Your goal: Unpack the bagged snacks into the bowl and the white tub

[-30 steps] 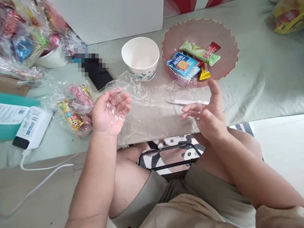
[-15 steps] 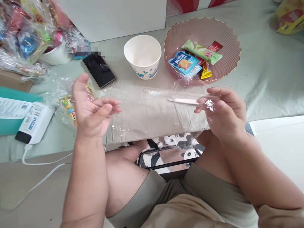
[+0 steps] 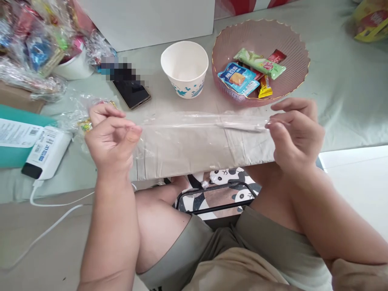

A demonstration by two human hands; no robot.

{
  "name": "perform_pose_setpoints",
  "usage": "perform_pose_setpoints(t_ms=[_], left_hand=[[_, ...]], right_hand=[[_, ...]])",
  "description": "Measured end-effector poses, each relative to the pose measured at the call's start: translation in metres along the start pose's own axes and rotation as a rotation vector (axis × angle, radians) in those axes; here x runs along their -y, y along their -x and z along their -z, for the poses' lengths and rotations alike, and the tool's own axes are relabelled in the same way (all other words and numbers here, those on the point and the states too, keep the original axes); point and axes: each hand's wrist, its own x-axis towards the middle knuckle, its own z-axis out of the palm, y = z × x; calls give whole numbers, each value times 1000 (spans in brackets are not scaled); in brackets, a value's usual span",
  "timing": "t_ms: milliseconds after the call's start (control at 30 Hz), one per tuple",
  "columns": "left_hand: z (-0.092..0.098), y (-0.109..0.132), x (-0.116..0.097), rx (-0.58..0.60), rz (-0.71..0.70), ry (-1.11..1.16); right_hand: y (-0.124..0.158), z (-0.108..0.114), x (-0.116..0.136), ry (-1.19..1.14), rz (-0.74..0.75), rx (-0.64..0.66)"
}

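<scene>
Left hand [image 3: 110,137] grip pinches one end of the clear plastic film [image 3: 200,121], right hand [image 3: 295,129] grip pinches the other, and the film stretches taut just above the cardboard [image 3: 194,151], near the paper cup [image 3: 184,68].

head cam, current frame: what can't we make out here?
Head view, phone: top end covered by a pixelated patch.
Head view, yellow bag: cut off by the top right edge, print unreadable.
Head view, thin white stick: right end hidden behind the right hand, which pinches the clear film with the left hand.
Head view, snack packets: labels too small to read.
</scene>
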Motion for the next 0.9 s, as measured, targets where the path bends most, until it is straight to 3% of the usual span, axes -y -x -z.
perform_pose_setpoints(t_ms=[167,267,333,433,533,567,633,767,900], left_hand=[[-4,1,-10,186,246,353],[-12,1,-10,152,450,266],[-17,0,-9,110,523,128],[-22,-3,-7,107,571,-6],[-23,-6,-4,196,656,-33],[-23,-7,-3,253,673,-25],[-23,-6,-2,378,675,15],[-28,1,-5,604,712,116],[-31,2,-10,816,706,181]], right_hand=[[4,-11,4,-413,-234,-7],[5,-17,3,-471,-412,-41],[3,-16,1,-382,-477,-40],[-1,-7,-2,-73,-420,-66],[-2,0,-2,118,-148,-124],[-1,-1,0,89,-66,-78],[2,-10,6,-69,-10,167],[7,-50,22,-358,-214,756],[7,-79,31,-376,-404,1008]])
